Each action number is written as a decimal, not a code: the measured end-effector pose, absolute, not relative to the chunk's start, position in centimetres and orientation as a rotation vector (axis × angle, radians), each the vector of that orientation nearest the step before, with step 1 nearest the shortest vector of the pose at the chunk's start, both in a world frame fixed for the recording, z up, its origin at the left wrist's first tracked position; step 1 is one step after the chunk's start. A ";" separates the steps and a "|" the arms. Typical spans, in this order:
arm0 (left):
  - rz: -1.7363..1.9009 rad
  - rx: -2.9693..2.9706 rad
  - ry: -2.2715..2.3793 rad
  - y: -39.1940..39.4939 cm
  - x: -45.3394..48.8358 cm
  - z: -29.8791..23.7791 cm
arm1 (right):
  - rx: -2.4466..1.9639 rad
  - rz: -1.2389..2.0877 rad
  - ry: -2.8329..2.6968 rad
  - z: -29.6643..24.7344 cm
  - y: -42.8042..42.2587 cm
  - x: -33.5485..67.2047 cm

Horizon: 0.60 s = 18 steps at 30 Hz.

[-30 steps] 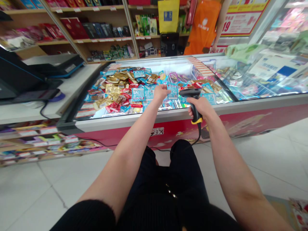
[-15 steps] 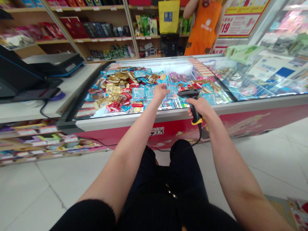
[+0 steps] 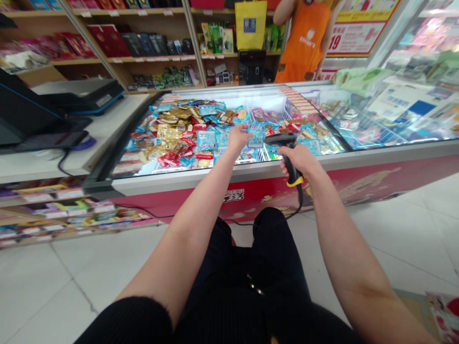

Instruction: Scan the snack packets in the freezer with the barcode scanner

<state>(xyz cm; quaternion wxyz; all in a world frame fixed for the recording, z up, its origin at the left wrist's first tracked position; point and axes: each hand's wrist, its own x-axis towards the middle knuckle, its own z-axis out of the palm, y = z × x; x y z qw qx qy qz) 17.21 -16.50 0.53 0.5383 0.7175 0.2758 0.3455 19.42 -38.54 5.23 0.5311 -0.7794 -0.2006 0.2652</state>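
Observation:
Above the chest freezer (image 3: 201, 177), my left hand (image 3: 238, 137) pinches a light blue snack packet (image 3: 256, 135) by its left edge. My right hand (image 3: 300, 160) is wrapped around the grip of a black and yellow barcode scanner (image 3: 281, 139). The scanner's head points left, close to the right side of the packet. A pile of small packets (image 3: 175, 126) in gold, red and blue lies under the glass-topped area beyond and left of my hands. The scanner's cable (image 3: 300, 200) drops from its handle and runs left past my knees.
On the left, a counter (image 3: 103, 122) carries a scale (image 3: 82, 95) and a dark screen (image 3: 25, 110). A person in an orange vest (image 3: 304, 38) stands behind the freezer. Goods shelves (image 3: 154, 28) line the back. Bags and a white box (image 3: 405, 102) rest on the freezer's right end.
Very little differs. The packet and the scanner keep almost the same places, and the scanner handle has shifted very slightly to the right.

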 end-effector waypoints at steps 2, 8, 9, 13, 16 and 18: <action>0.806 1.704 0.646 -16.4 17.2 0.6 | -1.866 0.636 -0.488 5.4 -38.6 19.3; 0.801 1.700 0.640 -16.4 17.3 0.6 | -1.893 0.628 -0.494 6.0 -38.8 18.7; 0.801 1.697 0.635 -16.4 17.3 0.6 | -1.897 0.626 -0.493 6.1 -38.8 18.7; 0.803 1.687 0.638 -16.7 17.3 0.7 | -1.904 0.617 -0.492 6.0 -38.9 18.7; 0.798 1.691 0.656 -16.8 17.3 0.8 | -1.897 0.620 -0.487 5.9 -38.9 18.8; 0.797 1.691 0.659 -16.9 17.3 0.8 | -1.897 0.616 -0.483 5.9 -38.9 18.7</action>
